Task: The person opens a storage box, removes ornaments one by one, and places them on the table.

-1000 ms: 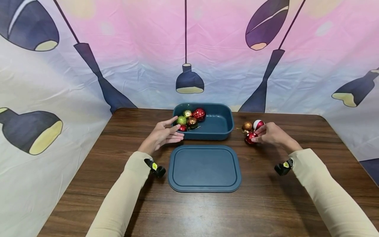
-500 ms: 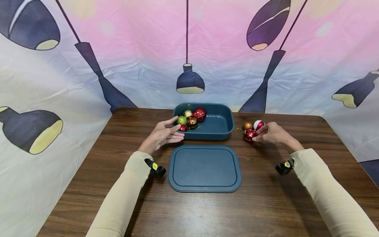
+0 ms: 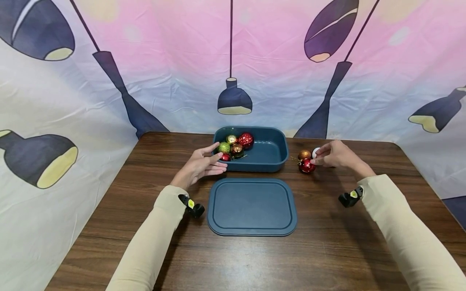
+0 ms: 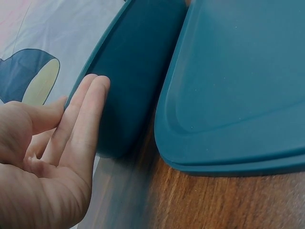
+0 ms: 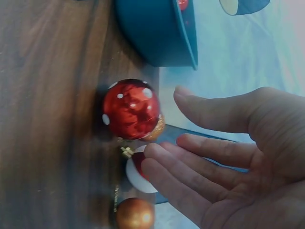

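My left hand [image 3: 199, 165] is at the left front corner of a dark teal box [image 3: 258, 167], its straight fingers [image 4: 81, 126] against the outer wall. Inside the box are red, green and gold Christmas baubles [image 3: 237, 150], gathered at the left. My right hand [image 3: 337, 154] hovers beside a small cluster of baubles right of the box, fingers spread, holding nothing. Closest is a red bauble with white dots [image 5: 131, 109]. Behind it sit a red-and-white bauble [image 3: 315, 153], partly covered by the fingers, and a copper bauble [image 3: 304, 154].
A flat teal lid [image 3: 252, 207] lies in front of the box on the brown wooden table [image 3: 247, 262]. A printed cloth [image 3: 182, 81] hangs behind the table's far edge. Each wrist wears a small black camera [image 3: 350, 197].
My right hand has let go of the red dotted bauble and lifted slightly up and away. That bauble turned and shifted a little left. My left hand stays put.
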`<state>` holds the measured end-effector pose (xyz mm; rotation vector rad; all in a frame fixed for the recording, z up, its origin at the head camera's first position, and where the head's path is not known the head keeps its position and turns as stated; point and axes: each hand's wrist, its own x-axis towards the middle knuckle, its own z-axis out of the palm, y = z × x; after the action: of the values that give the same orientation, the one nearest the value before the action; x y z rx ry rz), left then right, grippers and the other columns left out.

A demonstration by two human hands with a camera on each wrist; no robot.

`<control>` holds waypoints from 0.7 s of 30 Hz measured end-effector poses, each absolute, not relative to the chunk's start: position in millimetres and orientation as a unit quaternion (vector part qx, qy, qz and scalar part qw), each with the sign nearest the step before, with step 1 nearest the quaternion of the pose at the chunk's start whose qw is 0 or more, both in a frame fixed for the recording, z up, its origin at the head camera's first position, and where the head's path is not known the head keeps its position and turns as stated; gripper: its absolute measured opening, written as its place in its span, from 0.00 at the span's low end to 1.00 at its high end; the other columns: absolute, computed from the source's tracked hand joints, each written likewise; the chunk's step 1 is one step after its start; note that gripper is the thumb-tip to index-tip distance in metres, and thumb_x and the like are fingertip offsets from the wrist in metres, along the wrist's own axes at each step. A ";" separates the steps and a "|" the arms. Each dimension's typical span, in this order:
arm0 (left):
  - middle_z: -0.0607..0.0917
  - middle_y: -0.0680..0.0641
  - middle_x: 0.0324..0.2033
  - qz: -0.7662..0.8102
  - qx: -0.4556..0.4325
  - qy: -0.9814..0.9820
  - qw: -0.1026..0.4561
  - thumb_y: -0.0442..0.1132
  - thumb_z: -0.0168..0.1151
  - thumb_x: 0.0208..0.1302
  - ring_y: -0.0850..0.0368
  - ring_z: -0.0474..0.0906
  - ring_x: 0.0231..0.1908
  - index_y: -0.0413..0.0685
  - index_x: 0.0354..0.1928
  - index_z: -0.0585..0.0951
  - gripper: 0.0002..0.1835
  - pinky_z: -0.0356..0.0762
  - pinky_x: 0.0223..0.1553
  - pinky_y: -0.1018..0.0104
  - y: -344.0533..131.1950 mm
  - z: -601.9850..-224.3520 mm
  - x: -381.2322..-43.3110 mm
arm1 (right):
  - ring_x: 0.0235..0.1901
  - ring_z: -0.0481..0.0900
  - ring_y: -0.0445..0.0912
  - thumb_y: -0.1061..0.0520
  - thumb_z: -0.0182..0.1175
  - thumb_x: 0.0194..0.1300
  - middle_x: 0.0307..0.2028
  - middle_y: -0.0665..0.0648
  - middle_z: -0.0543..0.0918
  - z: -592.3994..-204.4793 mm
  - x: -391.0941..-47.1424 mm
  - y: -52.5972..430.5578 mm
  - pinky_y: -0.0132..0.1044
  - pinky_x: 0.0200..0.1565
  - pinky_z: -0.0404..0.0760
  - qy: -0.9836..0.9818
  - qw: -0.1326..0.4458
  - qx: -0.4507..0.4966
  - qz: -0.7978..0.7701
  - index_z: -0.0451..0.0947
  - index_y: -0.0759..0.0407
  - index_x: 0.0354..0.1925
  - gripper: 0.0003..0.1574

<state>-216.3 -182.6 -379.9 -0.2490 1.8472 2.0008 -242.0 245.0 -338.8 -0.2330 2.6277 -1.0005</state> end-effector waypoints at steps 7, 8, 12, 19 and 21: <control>0.88 0.33 0.45 0.716 -0.088 0.663 0.201 0.42 0.59 0.76 0.48 0.89 0.39 0.69 0.79 0.60 0.35 0.88 0.45 0.58 -183.2 -379.9 -217.2 | 0.33 0.85 0.52 0.54 0.68 0.68 0.46 0.71 0.85 -326.4 -247.0 232.3 0.40 0.30 0.82 0.928 0.143 -0.089 -0.333 0.75 0.77 0.59 0.32; 0.88 0.33 0.45 0.715 -0.088 0.663 0.201 0.42 0.59 0.76 0.47 0.89 0.39 0.69 0.79 0.60 0.35 0.88 0.45 0.57 -183.2 -379.9 -217.2 | 0.31 0.84 0.52 0.54 0.68 0.68 0.47 0.71 0.85 -325.0 -247.6 229.8 0.40 0.29 0.81 0.928 0.141 -0.090 -0.332 0.75 0.77 0.59 0.32; 0.88 0.33 0.45 0.715 -0.089 0.664 0.202 0.42 0.59 0.76 0.47 0.89 0.39 0.68 0.79 0.60 0.35 0.88 0.46 0.57 -183.3 -379.9 -216.9 | 0.39 0.83 0.56 0.53 0.69 0.67 0.52 0.73 0.82 -321.2 -248.9 217.9 0.39 0.33 0.83 0.927 0.130 -0.099 -0.338 0.77 0.74 0.59 0.31; 0.87 0.33 0.45 0.714 -0.087 0.664 0.202 0.42 0.59 0.76 0.47 0.89 0.39 0.68 0.79 0.60 0.35 0.88 0.45 0.57 -183.1 -379.7 -216.8 | 0.50 0.82 0.59 0.55 0.70 0.67 0.51 0.70 0.84 -318.6 -252.5 190.6 0.49 0.48 0.85 0.921 0.116 -0.110 -0.355 0.80 0.71 0.57 0.27; 0.87 0.33 0.46 0.715 -0.087 0.663 0.204 0.42 0.60 0.76 0.47 0.89 0.40 0.69 0.79 0.60 0.35 0.88 0.46 0.57 -183.0 -380.0 -217.0 | 0.51 0.83 0.59 0.56 0.71 0.66 0.50 0.70 0.85 -317.9 -253.8 182.9 0.51 0.50 0.85 0.920 0.111 -0.121 -0.357 0.80 0.71 0.57 0.26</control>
<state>-217.0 -183.0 -380.0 -0.2423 1.8508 1.9944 -253.8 182.9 -317.9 -0.3545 2.7002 -1.0486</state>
